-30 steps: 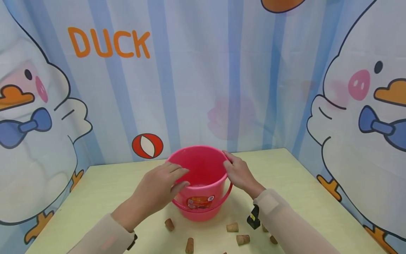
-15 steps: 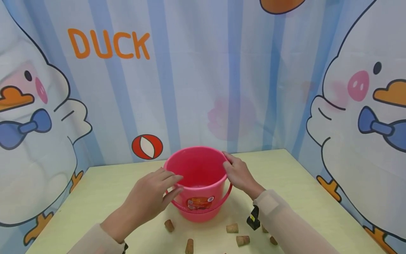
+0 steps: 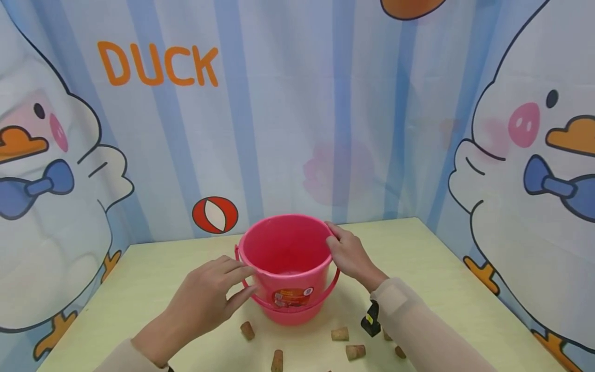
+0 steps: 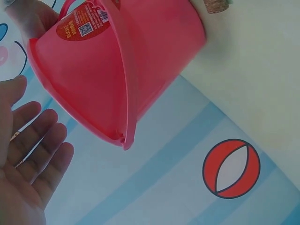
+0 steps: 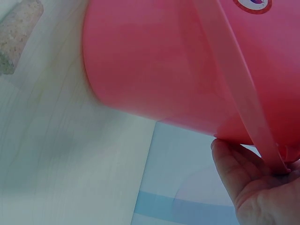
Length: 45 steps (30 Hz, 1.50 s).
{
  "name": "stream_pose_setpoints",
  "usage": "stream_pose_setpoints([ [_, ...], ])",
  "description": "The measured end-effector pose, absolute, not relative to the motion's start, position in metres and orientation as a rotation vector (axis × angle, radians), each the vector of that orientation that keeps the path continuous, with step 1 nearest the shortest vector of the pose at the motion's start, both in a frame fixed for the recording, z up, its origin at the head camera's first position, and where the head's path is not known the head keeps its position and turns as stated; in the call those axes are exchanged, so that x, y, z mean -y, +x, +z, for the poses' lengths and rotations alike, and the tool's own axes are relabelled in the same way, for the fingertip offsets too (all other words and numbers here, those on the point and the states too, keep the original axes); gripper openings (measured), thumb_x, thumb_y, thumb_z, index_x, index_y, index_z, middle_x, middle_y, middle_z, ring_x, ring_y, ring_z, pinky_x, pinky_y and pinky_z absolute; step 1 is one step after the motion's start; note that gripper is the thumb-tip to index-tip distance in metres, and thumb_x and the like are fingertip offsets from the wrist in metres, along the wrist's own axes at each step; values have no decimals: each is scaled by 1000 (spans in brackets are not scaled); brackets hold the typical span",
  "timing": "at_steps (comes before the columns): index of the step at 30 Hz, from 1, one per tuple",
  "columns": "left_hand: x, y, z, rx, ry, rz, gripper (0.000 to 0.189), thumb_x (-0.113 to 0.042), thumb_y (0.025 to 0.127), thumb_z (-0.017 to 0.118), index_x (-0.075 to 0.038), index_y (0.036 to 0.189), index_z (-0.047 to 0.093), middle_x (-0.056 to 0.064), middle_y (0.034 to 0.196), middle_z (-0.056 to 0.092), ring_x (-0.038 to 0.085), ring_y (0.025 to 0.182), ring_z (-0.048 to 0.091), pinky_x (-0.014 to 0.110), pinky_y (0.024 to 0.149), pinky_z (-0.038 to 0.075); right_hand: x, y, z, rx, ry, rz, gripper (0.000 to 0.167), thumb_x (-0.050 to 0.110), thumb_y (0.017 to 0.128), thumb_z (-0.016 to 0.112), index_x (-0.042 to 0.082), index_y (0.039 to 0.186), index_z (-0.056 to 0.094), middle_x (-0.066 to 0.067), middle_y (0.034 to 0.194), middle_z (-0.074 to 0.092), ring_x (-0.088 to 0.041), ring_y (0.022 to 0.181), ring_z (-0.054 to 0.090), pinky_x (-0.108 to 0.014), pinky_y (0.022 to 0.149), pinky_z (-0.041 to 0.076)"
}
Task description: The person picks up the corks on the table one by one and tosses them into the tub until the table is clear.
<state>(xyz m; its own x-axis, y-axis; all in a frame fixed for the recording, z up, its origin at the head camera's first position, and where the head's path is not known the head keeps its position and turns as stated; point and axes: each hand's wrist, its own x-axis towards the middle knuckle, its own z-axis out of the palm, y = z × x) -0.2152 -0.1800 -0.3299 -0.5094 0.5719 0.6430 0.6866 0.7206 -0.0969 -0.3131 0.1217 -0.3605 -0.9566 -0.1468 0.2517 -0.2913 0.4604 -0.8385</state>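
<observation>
A pink bucket (image 3: 297, 283) stands on the table with its mouth tilted toward me, its pink handle (image 3: 332, 287) hanging across the front below an orange label (image 3: 294, 297). My right hand (image 3: 350, 253) grips the bucket's right rim, thumb toward the inside; in the right wrist view its fingers (image 5: 229, 166) press on the outer wall beside the handle. My left hand (image 3: 206, 292) is off the bucket's left side, holding nothing. The left wrist view shows a gap between its spread, relaxed fingers (image 4: 51, 140) and the bucket (image 4: 84, 84). Nothing is visible inside the bucket.
Several corks lie on the table (image 3: 158, 289) before the bucket, among them one cork (image 3: 247, 330) at the left, another (image 3: 277, 360) nearer me, and one (image 3: 340, 334) at the right. Behind the table hangs a duck-print curtain (image 3: 279, 129).
My left hand has drawn back to the left and down, away from the bucket's rim, uncovering the left end of the handle. The right hand and bucket stay put.
</observation>
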Motion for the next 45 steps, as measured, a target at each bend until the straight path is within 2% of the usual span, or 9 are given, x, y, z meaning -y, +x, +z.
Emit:
stream_pose_setpoints([
  [5,183,-213,-332,2276,-960,-236,43,-26,73,95,-16,113,80,-6,97,77,10,86,68,29,71,61,-122,-312,-360,2560,377,1522,57,20,105,44,9,160,35,-14,138,63,-32,97,69,-38,80,62],
  [13,187,-210,-337,2312,-976,-226,34,-31,76,92,-17,105,81,-6,94,77,10,86,69,29,72,61,-122,-314,-361,2570,369,1499,56,21,105,44,10,160,36,-13,140,62,-27,97,68,-37,81,61],
  [17,187,-210,-340,2347,-972,-232,33,-33,77,91,-18,105,81,-8,96,77,9,87,69,29,74,61,-124,-314,-362,2565,365,1506,56,20,105,44,11,160,36,-13,132,66,-24,87,68,-41,79,62],
  [20,189,-208,-342,2371,-972,-226,33,-34,78,90,-19,105,81,-8,97,77,9,87,69,29,74,61,-124,-314,-362,2562,375,1510,56,20,105,43,11,160,36,-13,130,67,-23,85,68,-41,79,62],
  [25,192,-208,-346,2400,-970,-212,33,-36,79,89,-19,105,81,-9,96,77,10,89,69,31,74,62,-123,-314,-362,2555,386,1519,55,20,106,42,11,160,36,-14,129,67,-24,83,68,-36,76,61],
  [28,193,-208,-348,2428,-960,-219,32,-36,80,88,-19,106,81,-9,97,76,10,90,70,31,75,62,-122,-313,-361,2549,375,1525,55,20,105,43,11,160,36,-14,131,66,-25,88,69,-35,77,62],
  [33,196,-209,-352,2491,-948,-216,30,-38,81,87,-22,105,81,-11,97,76,9,90,70,29,76,61,-121,-313,-361,2549,357,1528,56,20,105,43,9,159,37,-13,142,60,-31,104,69,-38,83,62],
  [45,202,-214,-362,2601,-971,-211,28,-36,83,86,-21,106,81,-9,97,76,10,90,69,30,75,62,-121,-313,-361,2548,359,1527,56,20,105,44,9,159,36,-14,139,62,-32,96,69,-38,80,62],
])
